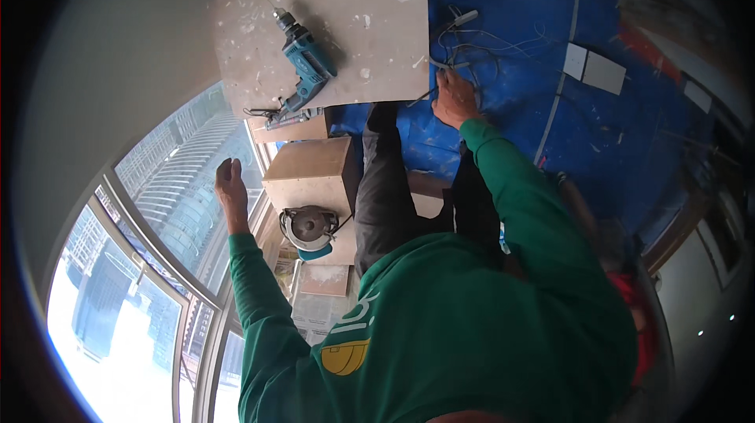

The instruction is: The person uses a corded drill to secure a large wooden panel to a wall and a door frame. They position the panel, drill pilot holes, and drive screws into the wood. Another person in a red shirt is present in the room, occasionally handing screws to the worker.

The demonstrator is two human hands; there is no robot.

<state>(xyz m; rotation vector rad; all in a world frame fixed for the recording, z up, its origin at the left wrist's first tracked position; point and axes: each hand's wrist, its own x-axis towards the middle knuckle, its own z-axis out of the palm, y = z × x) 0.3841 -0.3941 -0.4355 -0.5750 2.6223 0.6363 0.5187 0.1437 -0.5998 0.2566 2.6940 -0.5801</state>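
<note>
My right hand [456, 100] is closed on a cable [423, 96] beside the right edge of a paint-spattered board [370, 22], where thin wires and a power strip [465, 18] lie on blue floor covering. A teal corded drill [307, 61] lies on its side on the board, its bit pointing up-left. My left hand [232, 187] is raised by the window at left, fingers loosely bent and apparently holding nothing. To its right a circular saw [307, 226] rests on wooden boxes [307, 167]. A tube-like item [299, 118] sits below the drill, partly hidden.
Tall windows [165, 179] line the left side, with buildings outside. Blue covering [598, 155] spreads to the right, with white tiles or cards [602, 73] on it. My legs [377, 187] are below the board. A red object [633, 321] sits at lower right, partly behind my body.
</note>
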